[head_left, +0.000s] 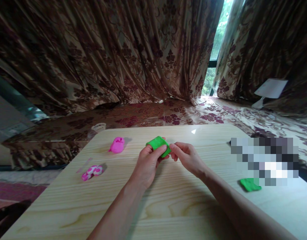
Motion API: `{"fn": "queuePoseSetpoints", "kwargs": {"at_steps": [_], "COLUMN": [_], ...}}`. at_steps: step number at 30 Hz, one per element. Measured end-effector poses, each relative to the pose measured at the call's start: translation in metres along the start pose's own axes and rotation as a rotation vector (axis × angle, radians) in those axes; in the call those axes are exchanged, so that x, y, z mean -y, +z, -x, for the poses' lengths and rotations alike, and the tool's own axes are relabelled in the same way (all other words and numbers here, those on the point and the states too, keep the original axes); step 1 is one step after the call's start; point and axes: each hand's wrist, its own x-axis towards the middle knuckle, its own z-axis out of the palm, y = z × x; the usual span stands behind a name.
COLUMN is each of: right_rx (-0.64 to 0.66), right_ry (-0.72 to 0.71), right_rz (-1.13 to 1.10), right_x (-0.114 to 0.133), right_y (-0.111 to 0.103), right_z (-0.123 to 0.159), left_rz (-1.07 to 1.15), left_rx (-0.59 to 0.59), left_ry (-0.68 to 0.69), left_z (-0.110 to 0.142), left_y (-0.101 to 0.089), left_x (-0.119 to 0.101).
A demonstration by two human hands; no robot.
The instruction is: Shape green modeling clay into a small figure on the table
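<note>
A flat, soft green piece [157, 142] that looks like modelling clay is held above the middle of the table. My left hand [152, 160] is closed around it, thumb on top and fingers underneath. My right hand [184, 155] is closed in a pinch at the piece's right edge. Its fingertips hide the exact contact. A second flat green piece [250, 184] lies on the table to the right. Over on the left is a small pink shoe-like shape [117, 145]. Nearer to me lies a pink-and-white spotted piece [92, 172].
A thin pale strip [84, 165] lies near the left edge of the wood-grain table [168, 213]. Just past the far left corner is a clear container [98, 127]. A pixelated patch covers something at the right. Behind are patterned curtains [143, 60] and a white lamp [271, 88].
</note>
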Motion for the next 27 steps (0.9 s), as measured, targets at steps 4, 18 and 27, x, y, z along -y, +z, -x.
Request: {"fn": "queuePoseSetpoints", "kwargs": {"at_steps": [4,18,27], "right_rx": [0.038,0.031,0.051], "right_ry": [-0.022,-0.010,-0.042], "right_rz": [-0.068,-0.032,-0.095], "right_x": [0.0059,0.0063,0.0038], "right_y": [0.0005,0.0030,0.0054], "right_z": [0.0009,0.0035,0.0026], "left_rz": [0.010,0.165,0.170], "left_rx": [-0.008,0.001,-0.024], "left_ry": [-0.005,-0.099,-0.091], "left_z": [-0.0008,-0.0016,-0.0033], "left_y": [-0.0010,-0.0012,-0.0034], "left_x": [-0.0001,-0.0032,-0.0004]}}
